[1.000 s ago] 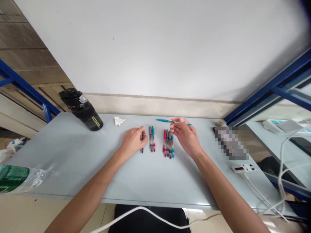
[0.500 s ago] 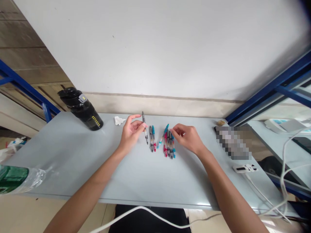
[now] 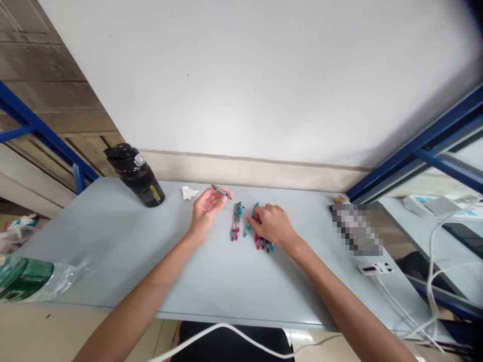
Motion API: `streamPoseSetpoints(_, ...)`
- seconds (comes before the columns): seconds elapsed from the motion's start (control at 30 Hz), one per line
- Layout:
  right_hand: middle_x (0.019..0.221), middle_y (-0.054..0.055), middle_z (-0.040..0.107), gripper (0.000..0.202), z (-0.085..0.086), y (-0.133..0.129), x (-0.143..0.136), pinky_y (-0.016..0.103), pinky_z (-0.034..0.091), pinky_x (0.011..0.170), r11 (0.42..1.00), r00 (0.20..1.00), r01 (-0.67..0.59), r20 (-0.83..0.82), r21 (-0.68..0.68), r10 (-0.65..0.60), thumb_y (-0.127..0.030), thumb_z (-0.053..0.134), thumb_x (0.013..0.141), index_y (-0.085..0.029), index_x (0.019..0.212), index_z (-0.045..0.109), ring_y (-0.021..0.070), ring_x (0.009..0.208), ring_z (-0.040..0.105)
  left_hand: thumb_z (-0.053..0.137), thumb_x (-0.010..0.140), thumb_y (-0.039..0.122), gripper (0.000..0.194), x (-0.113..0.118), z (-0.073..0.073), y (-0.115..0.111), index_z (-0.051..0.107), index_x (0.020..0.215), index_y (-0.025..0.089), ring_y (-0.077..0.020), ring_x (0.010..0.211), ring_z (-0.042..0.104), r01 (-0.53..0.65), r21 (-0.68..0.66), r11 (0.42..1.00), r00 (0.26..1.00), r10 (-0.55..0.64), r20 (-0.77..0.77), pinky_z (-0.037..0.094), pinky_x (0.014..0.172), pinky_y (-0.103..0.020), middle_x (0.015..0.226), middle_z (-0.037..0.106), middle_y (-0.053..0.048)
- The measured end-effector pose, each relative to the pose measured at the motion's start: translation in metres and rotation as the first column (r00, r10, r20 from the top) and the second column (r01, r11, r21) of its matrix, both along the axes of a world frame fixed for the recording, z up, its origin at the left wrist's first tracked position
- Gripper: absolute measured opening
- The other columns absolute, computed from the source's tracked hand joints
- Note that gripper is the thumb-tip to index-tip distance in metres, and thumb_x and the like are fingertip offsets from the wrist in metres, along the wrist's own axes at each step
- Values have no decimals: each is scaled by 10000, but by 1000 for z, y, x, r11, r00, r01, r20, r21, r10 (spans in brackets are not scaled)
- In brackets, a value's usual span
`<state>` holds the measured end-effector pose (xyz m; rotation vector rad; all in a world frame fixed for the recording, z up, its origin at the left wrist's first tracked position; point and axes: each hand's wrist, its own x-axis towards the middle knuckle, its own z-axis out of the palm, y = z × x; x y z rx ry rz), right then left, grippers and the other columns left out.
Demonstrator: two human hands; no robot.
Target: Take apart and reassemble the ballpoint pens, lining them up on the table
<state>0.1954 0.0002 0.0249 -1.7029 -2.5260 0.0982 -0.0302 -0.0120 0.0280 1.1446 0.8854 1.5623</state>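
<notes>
While the left hand (image 3: 207,207) pinches a slim black-and-clear plastic pen (image 3: 221,191) between thumb and fingers, the right hand (image 3: 275,226) is palm down, fingers curled, over a teal-and-clear plastic pen (image 3: 247,231). The pinched pen is held up off the table, slanted, its lower right end near the tops of a small group of clear-barrelled pens with grey, teal and red parts (image 3: 235,231) lying between the hands. Teal pen lies tilted to the right of that group, its ends showing either side of the right fingers; cannot tell if they grip it or only touch it. Under and just below the right hand: a row of clear-barrelled pens with red, black and teal ends (image 3: 267,246), upper parts hidden, count unclear.

All pens sit mid-table on a smooth grey tabletop (image 3: 211,286). Beyond left hand, crumpled white tissue (image 3: 187,193); farther left, tall black drinking bottle with yellow lettering (image 3: 139,178). Near left corner, clear plastic bottle with green label (image 3: 32,279). Right side: pixelated dark flat object (image 3: 354,230), small tan lump (image 3: 339,199) behind it, white-and-black device (image 3: 375,268) with white cable nearer the front. Blue metal frame (image 3: 396,143) at right, plain white wall (image 3: 245,75) behind.
</notes>
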Motion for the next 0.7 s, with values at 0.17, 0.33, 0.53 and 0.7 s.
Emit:
streamPoseSetpoints(0.17,918,173,775,337,15,12,-25,357,448,738,967,976,193,129,-167,-173,-418,566,1021,-176,884,755,314,862,746,875,884,350,264,1,-3,0,762,1064,193,-207,1007,724,38,-15,999,995,-36,96,516,854,-298,1062,802,-95)
streamPoseSetpoints(0.33,937,149,786,219,19,15,-31,346,450,720,959,972,232,80,-165,-221,-307,598,941,-198,867,773,304,909,747,878,860,276,256,-4,-4,6,789,1062,149,-155,873,717,199,-168,966,902,-113,417,557,835,-278,996,789,-87)
streamPoseSetpoints(0.53,987,197,780,295,20,8,-31,377,474,759,961,964,236,163,-146,-211,-368,572,976,-164,966,785,340,938,753,760,925,153,131,-10,-4,9,798,1050,140,-138,915,734,350,-217,911,748,-132,651,618,854,-248,1099,786,-101)
streamPoseSetpoints(0.7,1042,203,777,309,28,1,-27,386,465,769,955,948,280,189,-97,-258,-392,552,1008,-163,1056,754,351,952,752,764,912,153,123,-11,-3,8,792,1032,141,-154,909,748,333,-242,911,748,-99,657,632,846,-265,1089,795,-113)
